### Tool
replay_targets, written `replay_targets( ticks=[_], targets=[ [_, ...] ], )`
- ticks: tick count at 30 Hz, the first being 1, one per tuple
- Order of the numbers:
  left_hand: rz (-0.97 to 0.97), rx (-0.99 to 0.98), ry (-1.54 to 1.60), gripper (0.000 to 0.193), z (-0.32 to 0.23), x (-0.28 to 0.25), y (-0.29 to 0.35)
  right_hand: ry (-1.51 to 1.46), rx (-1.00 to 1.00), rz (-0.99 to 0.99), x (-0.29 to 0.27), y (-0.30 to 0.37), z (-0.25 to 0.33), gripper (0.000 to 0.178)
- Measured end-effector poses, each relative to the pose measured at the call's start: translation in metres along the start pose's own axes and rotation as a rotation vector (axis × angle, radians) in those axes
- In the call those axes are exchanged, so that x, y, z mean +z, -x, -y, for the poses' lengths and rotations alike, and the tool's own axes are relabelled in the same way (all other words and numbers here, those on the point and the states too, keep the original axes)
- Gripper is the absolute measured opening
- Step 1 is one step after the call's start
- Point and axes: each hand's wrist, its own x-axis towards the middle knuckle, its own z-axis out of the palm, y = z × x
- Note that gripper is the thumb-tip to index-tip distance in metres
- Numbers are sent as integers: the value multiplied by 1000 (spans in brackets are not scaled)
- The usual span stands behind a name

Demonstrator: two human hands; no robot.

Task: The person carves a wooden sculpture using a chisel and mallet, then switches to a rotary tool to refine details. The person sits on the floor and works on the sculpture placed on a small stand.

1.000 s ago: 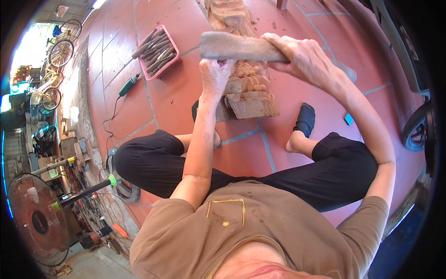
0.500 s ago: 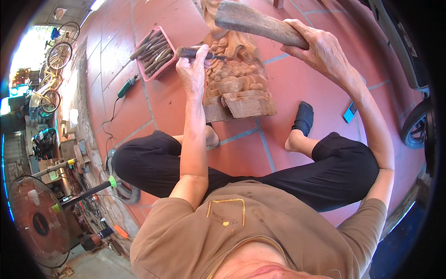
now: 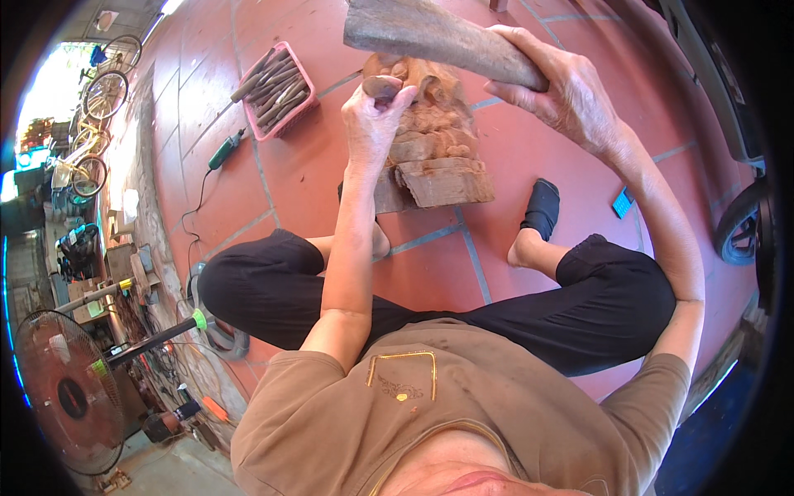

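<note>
Already, the wood block (image 3: 438,142) on the tiled floor (image 3: 430,273) before you bears deep relief, though its near end looks uncarved, while the fingers of your left hand (image 3: 370,126) grip a tool handle (image 3: 381,86) and your right hand (image 3: 572,97) clasps a wooden club (image 3: 442,41).

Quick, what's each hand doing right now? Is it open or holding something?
Left hand: closed, holding a tool by its wooden handle; the tip is hidden.
Right hand: closed, holding a wooden club.
</note>
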Motion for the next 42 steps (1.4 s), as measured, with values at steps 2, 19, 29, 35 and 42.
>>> replay_targets(
  ticks=[2, 19, 29, 35, 42],
  targets=[
    [-18, 56, -24, 25, 0, 7, -2, -19, -46, -17, 13, 3, -1, 57],
    [-20, 42, -44, 21, 10, 3, -1, 167, 37, 249, 29, 1, -12, 49],
    [-120, -231, 375, 15, -3, -23, -9, 61, 354, 172, -10, 15, -27, 51],
    [13, -214, 353, 14, -18, -16, -4, 70, 326, 150, -13, 22, -30, 48],
    [97, -66, 112, 18, -26, -5, 0, 71, 297, 179, -10, 24, -29, 49]
  ],
)
